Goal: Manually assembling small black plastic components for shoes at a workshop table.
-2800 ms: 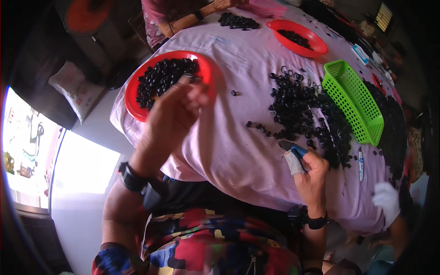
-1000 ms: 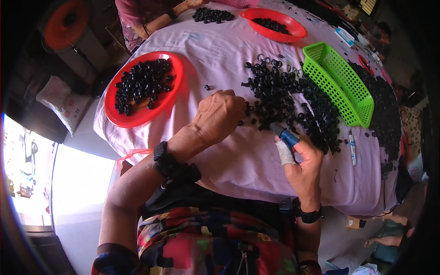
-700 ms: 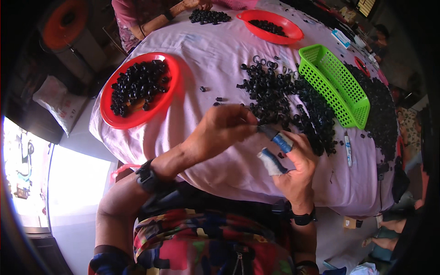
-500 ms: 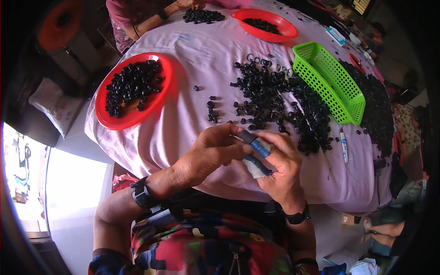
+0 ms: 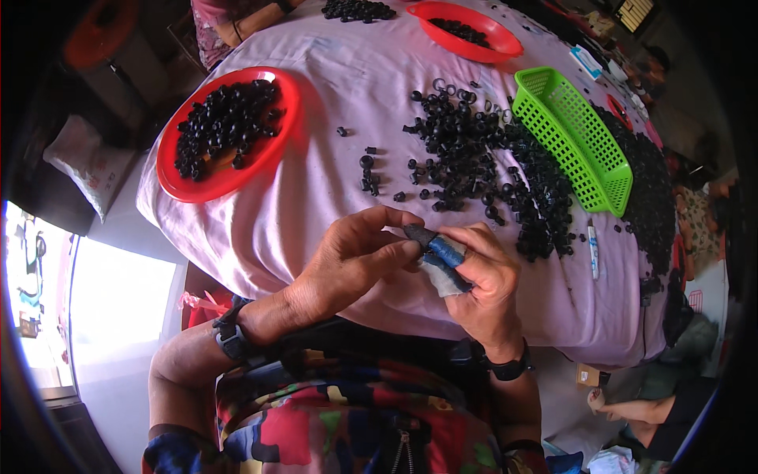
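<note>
My left hand (image 5: 347, 257) and my right hand (image 5: 491, 288) meet over the near edge of the cloth-covered table. Thumb and forefinger of the left are pinched at the fingertips of the right, and whatever small thing lies between them is hidden. Wraps of blue tape (image 5: 447, 251) and dark and pale cloth cover fingers of my right hand, which are bent and closed. Just beyond lies a loose pile of small black knob-like parts (image 5: 452, 142). A few single parts (image 5: 366, 162) lie apart, to the left of the pile.
A red plate (image 5: 289, 103) heaped with black parts stands at left, a green perforated basket (image 5: 562, 154) at right. A marker pen (image 5: 593, 251) lies below the basket. Farther off are a red bowl (image 5: 505, 51) and another person's arm (image 5: 251, 25).
The whole view has shifted slightly, so the table things sit a little higher. My hands stay together, with the left fingers still pinched at the wrapped right fingers.
</note>
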The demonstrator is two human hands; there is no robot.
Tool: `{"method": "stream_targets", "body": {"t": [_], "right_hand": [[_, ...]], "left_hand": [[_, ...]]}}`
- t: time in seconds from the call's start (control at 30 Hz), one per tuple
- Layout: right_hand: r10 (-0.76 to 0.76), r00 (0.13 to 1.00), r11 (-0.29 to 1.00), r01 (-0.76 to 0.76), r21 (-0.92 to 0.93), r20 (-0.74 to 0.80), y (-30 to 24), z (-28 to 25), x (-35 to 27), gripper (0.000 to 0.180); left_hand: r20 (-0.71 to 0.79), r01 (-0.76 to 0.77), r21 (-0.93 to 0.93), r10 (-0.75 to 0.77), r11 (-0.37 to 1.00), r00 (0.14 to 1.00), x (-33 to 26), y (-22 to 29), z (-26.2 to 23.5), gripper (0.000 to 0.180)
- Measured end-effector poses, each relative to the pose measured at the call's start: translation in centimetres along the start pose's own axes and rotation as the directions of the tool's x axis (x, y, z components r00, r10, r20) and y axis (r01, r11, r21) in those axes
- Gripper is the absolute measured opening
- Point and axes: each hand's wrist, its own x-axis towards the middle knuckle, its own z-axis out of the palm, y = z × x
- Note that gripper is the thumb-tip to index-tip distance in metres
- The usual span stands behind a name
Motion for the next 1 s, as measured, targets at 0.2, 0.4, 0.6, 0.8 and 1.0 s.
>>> {"method": "stream_targets", "body": {"t": [0.2,0.4,0.6,0.8,1.0], "right_hand": [[-0.035,0.999,0.998,0.035,-0.051,0.009,0.1,0.0,-0.2,0.030],[-0.044,0.999,0.999,0.044,-0.031,-0.002,0.0,-0.2,-0.1,0.027],[-0.090,0.996,0.986,0.088,-0.139,-0.008,-0.7,0.2,0.1,0.027],[-0.164,0.986,0.948,0.160,-0.274,0.009,-0.5,0.4,0.0,0.031],[-0.087,0.996,0.995,0.088,-0.036,0.030,-0.1,0.1,0.0,0.032]], "left_hand": [[-0.007,0.019,-0.119,-0.020,0.993,1.000,-0.3,-0.4,0.3,0.035],[0.045,0.109,-0.101,-0.105,0.989,0.993,-0.7,0.1,0.2,0.029],[-0.022,0.148,-0.030,-0.149,0.989,0.989,-0.3,0.6,0.5,0.028],[0.023,0.317,-0.275,-0.324,0.908,0.946,-0.2,0.9,0.3,0.028],[0.064,0.347,-0.136,-0.341,0.928,0.938,-0.2,0.9,-0.2,0.025]]}}
